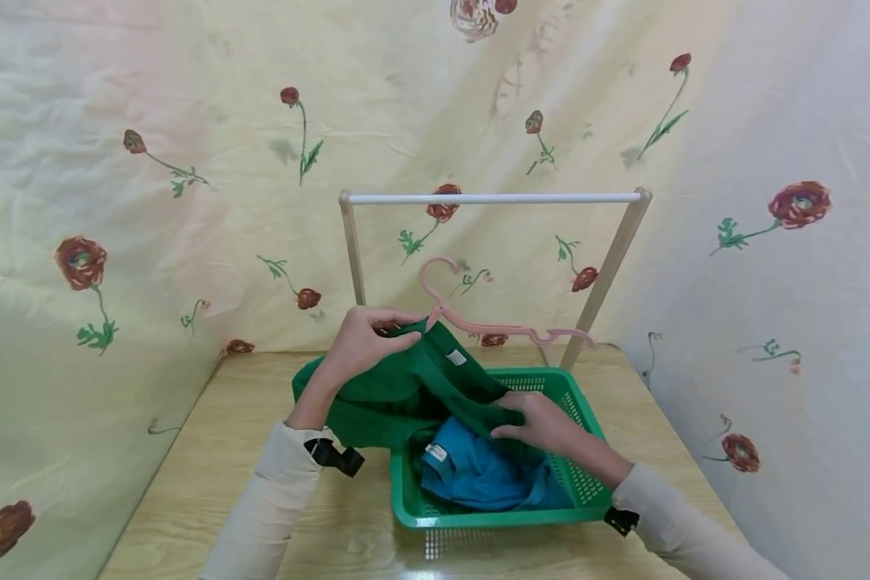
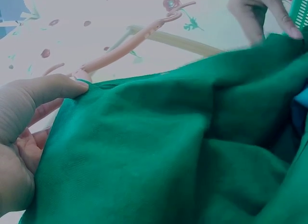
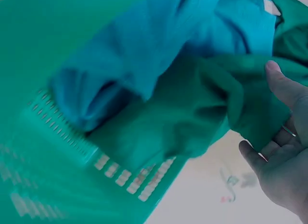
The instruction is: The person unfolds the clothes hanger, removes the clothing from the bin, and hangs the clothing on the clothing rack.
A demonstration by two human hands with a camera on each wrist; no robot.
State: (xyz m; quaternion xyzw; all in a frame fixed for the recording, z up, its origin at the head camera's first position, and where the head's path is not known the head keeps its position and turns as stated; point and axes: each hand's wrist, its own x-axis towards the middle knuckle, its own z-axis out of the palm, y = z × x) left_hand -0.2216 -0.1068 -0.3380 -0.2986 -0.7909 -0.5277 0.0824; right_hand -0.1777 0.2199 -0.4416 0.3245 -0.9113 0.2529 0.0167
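A green garment (image 1: 399, 387) with a white label at its waistband hangs between both hands, partly over the basket. My left hand (image 1: 362, 346) pinches its upper corner, thumb on the near side, beside a pink hanger (image 1: 489, 326). In the left wrist view, the hanger (image 2: 115, 53) runs behind that corner; its other end there is hidden by cloth and fingers. My right hand (image 1: 544, 423) pinches the opposite part of the same edge. In the right wrist view its thumb lies over the cloth and the fingers behind. A blue garment (image 1: 486, 471) lies bunched below in the basket.
The green perforated basket (image 1: 478, 519) stands on a wooden table (image 1: 225, 451). Behind it rises a rack with a white rail (image 1: 493, 198) and wooden posts (image 1: 609, 266). Flower-printed cloth (image 1: 210, 201) surrounds the back and sides.
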